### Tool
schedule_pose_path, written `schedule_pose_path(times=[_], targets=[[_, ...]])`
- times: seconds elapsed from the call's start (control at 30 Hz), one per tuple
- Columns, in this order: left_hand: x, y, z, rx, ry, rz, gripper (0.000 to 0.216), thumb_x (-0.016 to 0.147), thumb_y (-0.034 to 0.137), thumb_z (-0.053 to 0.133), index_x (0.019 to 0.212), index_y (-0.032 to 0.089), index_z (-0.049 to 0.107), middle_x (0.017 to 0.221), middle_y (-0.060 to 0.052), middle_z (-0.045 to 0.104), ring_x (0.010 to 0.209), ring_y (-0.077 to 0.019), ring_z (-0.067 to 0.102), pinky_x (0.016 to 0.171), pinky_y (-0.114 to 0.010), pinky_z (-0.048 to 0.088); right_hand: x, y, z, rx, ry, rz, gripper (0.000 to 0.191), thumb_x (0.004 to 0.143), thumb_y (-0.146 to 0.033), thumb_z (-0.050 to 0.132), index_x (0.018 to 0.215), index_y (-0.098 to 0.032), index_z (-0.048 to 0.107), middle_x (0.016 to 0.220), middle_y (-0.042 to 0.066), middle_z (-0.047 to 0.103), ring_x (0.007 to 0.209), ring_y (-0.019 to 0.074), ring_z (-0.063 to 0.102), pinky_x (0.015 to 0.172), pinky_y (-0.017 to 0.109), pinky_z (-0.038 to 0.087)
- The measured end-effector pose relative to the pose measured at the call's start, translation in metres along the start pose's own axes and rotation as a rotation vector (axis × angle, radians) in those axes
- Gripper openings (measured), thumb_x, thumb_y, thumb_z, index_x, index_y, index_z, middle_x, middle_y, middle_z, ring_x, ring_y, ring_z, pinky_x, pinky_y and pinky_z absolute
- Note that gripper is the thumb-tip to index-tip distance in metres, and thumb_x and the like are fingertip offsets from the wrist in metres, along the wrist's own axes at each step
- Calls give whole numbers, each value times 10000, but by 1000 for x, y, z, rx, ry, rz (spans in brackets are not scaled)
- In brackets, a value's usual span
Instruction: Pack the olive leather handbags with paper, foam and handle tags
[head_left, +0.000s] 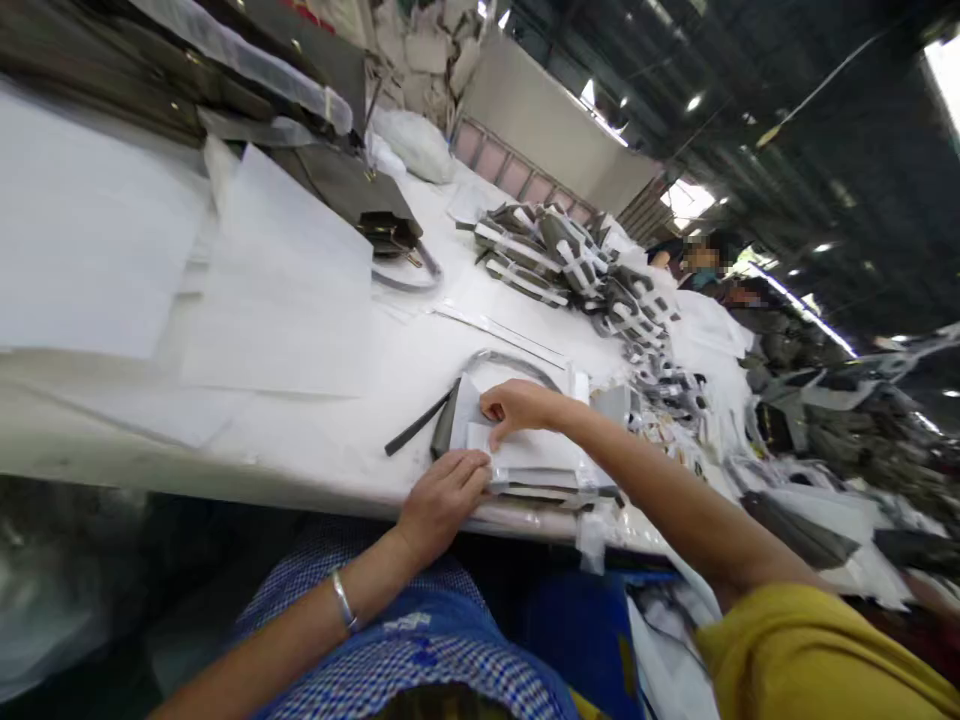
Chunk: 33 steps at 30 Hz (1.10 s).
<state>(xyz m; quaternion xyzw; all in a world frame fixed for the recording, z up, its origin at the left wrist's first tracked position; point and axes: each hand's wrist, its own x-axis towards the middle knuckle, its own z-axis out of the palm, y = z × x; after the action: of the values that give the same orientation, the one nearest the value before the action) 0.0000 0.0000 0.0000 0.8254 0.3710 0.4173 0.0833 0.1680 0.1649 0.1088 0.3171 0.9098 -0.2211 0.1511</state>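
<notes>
My left hand [444, 496] rests at the table's near edge, fingers curled down onto the corner of a flat paper-wrapped grey piece [525, 455]. My right hand [517, 408] reaches in from the right and pinches the white wrapping paper [481, 436] on top of that piece, fingers bent together. A dark strap [416, 427] lies just left of the piece. A silver bangle [343, 600] sits on my left wrist.
Large white paper sheets [285, 280] cover the white table [90, 440]. A dark handbag [360, 195] lies at the back. Piles of wrapped grey parts [555, 255] stretch along the right. Another person [705, 262] sits at the far end.
</notes>
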Motion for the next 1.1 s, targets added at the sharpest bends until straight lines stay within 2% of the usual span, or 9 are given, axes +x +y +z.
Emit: schedule_pose_path(times=[0.1,0.2,0.3,0.4,0.47,0.63,0.87,1.0,1.1], targets=[[2,-1,-1,32,27,13,170,931,250,590,1068,150,583,1286,-88,626,1181,-214,569,1083,-373,460,-10,6,0,188,94,61,384,667,-501,816,722,-182,610,626,-45,588,578,113,513,551,227,350],[2,-2,-2,28,66,22,198,932,244,588,1107,151,591,1358,-85,598,1197,-218,566,1056,-367,489,-25,6,5,273,296,170,299,757,-451,752,831,-174,668,716,-3,657,657,141,587,630,247,438],[-2,-4,0,38,76,52,350,937,206,578,1284,176,548,1342,-54,622,1189,-213,579,1021,-375,523,-43,-3,19,255,494,235,321,852,-417,651,1057,-173,686,1033,89,712,912,198,649,828,324,486],[-8,-9,6,71,63,102,500,942,175,568,1422,256,455,1330,-20,634,1197,-226,585,1005,-433,536,-54,-16,39,190,470,224,634,810,-483,694,1363,-208,547,1434,141,527,1311,284,483,1095,468,343],[-10,-12,9,88,59,123,513,951,181,556,1442,276,440,1321,-20,640,1204,-239,586,995,-458,540,-55,-22,49,142,409,274,773,791,-545,700,1451,-226,456,1518,149,428,1399,317,382,1152,539,230],[-6,-10,4,127,72,147,489,943,179,571,1418,257,481,1300,-6,654,1170,-237,603,965,-444,554,-41,-21,55,117,402,367,772,800,-573,684,1455,-237,453,1475,130,487,1357,323,431,1128,516,277],[-2,0,-7,149,-13,135,566,909,45,531,1427,262,465,1352,-6,616,1267,-237,521,1064,-459,474,-27,-6,53,195,489,405,509,859,-437,658,1334,-264,592,1290,92,651,1196,296,585,1031,461,406],[2,0,-22,76,-130,127,562,906,57,507,1430,255,456,1404,-19,573,1331,-237,459,1109,-457,426,-46,-13,48,278,575,374,404,941,-353,543,1321,-232,606,1332,61,637,1233,232,577,1049,356,417],[11,3,-31,3,-189,61,531,903,195,599,1415,244,467,1368,-34,599,1311,-241,471,1085,-418,444,-73,-34,56,267,648,279,474,946,-446,532,1359,-216,569,1388,75,593,1299,236,524,1119,396,348]])
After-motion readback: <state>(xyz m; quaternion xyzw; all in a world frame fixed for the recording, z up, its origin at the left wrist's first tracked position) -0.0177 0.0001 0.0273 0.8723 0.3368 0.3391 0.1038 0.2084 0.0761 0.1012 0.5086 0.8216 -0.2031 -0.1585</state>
